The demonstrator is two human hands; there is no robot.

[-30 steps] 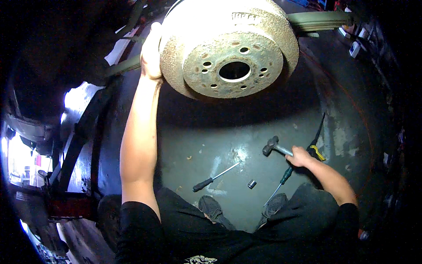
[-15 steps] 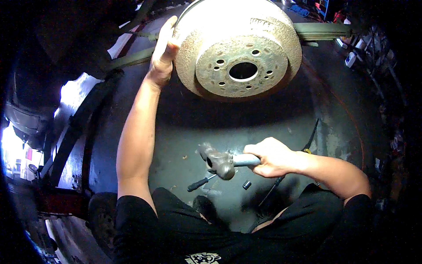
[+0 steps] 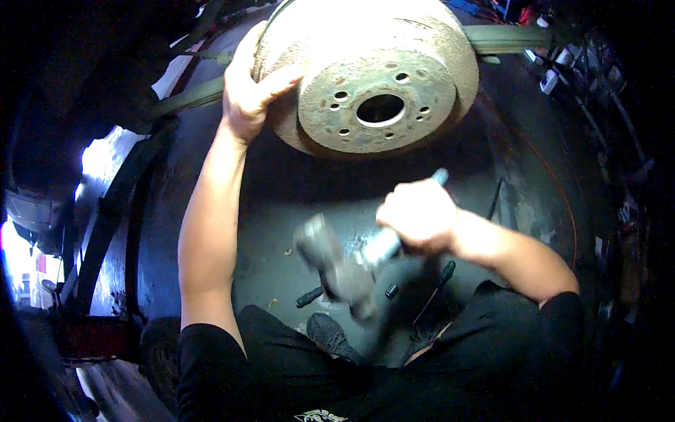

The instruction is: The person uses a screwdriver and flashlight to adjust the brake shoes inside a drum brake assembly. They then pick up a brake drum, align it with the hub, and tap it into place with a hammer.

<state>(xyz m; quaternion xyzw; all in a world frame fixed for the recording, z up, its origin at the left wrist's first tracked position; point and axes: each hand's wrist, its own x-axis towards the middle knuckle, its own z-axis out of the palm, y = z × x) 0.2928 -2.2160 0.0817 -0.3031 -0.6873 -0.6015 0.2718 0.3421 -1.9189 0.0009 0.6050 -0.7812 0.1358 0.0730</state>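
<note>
A rough, rusty brake drum [image 3: 373, 77] fills the top middle, its flat face pierced by a round centre hole and several smaller holes. My left hand [image 3: 246, 95] grips the drum's left edge, thumb on the outer surface; the fingertips are partly hidden behind the rim. Below the drum, my right hand [image 3: 422, 214] is wrapped round the pale handle of a hammer [image 3: 344, 278]. The heavy metal head is smeared by motion and points down and left, apart from the drum.
On the dark floor lie a black-handled screwdriver [image 3: 308, 297], a small dark socket [image 3: 391, 290] and a long thin tool with a dark handle [image 3: 443, 274]. Greenish beams [image 3: 510, 39] flank the drum. A tyre [image 3: 160, 359] stands at lower left.
The hammer's head has swung down while its handle has tilted up to the right, my right hand rising slightly. The drum and my left hand have shifted slightly left in view.
</note>
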